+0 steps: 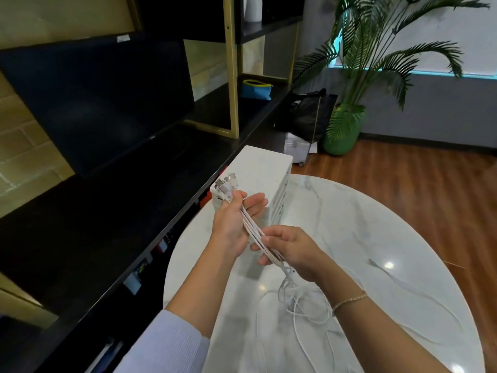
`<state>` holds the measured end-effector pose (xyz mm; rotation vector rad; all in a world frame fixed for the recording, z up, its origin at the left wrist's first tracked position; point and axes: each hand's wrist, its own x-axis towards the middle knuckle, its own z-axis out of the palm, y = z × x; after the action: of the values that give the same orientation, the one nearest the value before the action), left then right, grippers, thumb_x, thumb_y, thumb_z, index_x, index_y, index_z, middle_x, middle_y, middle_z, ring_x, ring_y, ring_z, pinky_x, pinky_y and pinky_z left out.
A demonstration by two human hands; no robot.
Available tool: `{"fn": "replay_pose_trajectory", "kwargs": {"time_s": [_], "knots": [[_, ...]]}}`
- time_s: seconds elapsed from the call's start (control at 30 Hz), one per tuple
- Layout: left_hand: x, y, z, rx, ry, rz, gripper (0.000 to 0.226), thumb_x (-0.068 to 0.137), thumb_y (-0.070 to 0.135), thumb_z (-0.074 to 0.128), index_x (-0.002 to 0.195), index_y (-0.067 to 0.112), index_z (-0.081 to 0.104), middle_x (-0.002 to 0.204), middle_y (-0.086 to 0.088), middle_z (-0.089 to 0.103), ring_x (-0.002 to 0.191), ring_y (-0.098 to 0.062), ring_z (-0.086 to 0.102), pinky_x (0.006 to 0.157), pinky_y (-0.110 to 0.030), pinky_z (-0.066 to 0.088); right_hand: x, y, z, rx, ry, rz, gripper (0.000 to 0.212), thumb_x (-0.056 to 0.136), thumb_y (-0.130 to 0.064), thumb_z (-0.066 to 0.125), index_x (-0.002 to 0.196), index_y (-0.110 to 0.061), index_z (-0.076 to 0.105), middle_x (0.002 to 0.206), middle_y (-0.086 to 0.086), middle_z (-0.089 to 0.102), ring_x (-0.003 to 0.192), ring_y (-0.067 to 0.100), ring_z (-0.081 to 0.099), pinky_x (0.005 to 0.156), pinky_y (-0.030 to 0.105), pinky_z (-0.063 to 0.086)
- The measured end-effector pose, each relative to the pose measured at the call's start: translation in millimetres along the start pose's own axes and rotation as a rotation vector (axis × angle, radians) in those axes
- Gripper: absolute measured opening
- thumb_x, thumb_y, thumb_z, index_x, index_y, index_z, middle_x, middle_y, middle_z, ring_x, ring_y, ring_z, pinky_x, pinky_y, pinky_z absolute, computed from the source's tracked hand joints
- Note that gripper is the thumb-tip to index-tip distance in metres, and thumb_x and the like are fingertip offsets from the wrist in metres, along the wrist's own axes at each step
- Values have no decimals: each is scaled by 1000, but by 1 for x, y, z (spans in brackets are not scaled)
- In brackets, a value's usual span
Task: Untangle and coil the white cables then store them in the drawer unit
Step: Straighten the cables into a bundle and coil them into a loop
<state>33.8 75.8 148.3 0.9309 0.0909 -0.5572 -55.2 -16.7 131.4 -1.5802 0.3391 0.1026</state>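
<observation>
Several white cables (251, 227) run as one bundle between both hands above the round marble table (376, 238). My left hand (231, 222) holds the bundle near its plug ends (226, 183), which stick up past the fingers. My right hand (287, 249) pinches the same bundle lower down. Below it the loose cable lengths (304, 305) lie tangled on the tabletop. The white drawer unit (266, 179) stands at the table's far left edge, just behind my left hand, its drawers closed.
A long black shelf with a dark monitor (102, 103) runs along the left. A blue pouch (255, 90) lies on it farther back. A black bag (309, 114) and a potted palm in a green pot (341, 135) stand beyond the table on the wooden floor.
</observation>
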Motion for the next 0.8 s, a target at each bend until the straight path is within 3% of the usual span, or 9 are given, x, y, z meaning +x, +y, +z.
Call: {"fn": "replay_pose_trajectory", "kwargs": {"time_s": [0.13,0.23,0.33,0.43,0.53,0.57,0.63,0.7,0.8], "knots": [[-3,-2,2,97,-25,-19,27,103,28,31,88,12,46,74,-6,74,77,-20,71,90,-35,51,1,1,-3,43,32,12,14,91,3,52,83,-6,60,74,11,72,59,21,68,66,30,58],[-7,-2,5,210,-40,-45,26,103,31,31,91,14,48,81,-4,75,95,-23,68,99,-40,45,3,0,-5,59,68,-6,17,87,6,56,76,-7,58,79,12,73,69,25,71,76,37,58],[-9,0,8,205,-37,-36,27,103,31,31,91,14,48,81,-3,75,95,-22,68,101,-41,45,2,1,-13,-135,9,-27,18,85,6,56,77,-9,63,82,6,74,70,16,70,69,23,51],[-5,8,5,86,9,-31,26,102,28,33,88,12,47,60,-2,69,60,-17,68,70,-32,58,-6,8,-29,-335,-84,50,23,80,10,54,71,-9,63,82,5,73,72,13,67,66,18,48],[-2,15,0,49,48,-42,25,101,28,37,85,12,46,46,3,48,36,-8,42,45,-22,43,-15,19,-52,-539,-71,119,19,75,-2,59,62,-16,61,78,7,71,80,21,65,68,23,46],[-1,18,-1,37,46,-36,25,102,28,37,85,12,45,44,4,41,35,-7,33,41,-20,35,-16,25,-61,-692,-68,139,19,78,-9,59,64,-20,61,77,2,69,80,19,62,71,24,45],[1,20,-4,7,45,-15,25,102,27,35,84,12,42,41,7,33,33,-5,24,36,-17,25,-18,39,-77,-1053,-42,210,13,86,-21,52,78,-26,61,93,-5,65,94,18,58,93,35,41],[3,21,-6,-3,51,8,26,103,27,34,83,12,41,39,8,29,32,-4,22,33,-16,21,-21,53,-92,-1274,9,367,13,84,-23,50,84,-31,60,102,-6,60,110,19,53,110,51,22],[5,23,-8,0,57,43,27,103,26,35,81,12,41,39,8,27,32,-4,21,33,-16,21,-29,70,-113,-1410,23,555,15,81,-22,54,88,-32,63,104,-9,59,120,22,48,111,62,7]]}}
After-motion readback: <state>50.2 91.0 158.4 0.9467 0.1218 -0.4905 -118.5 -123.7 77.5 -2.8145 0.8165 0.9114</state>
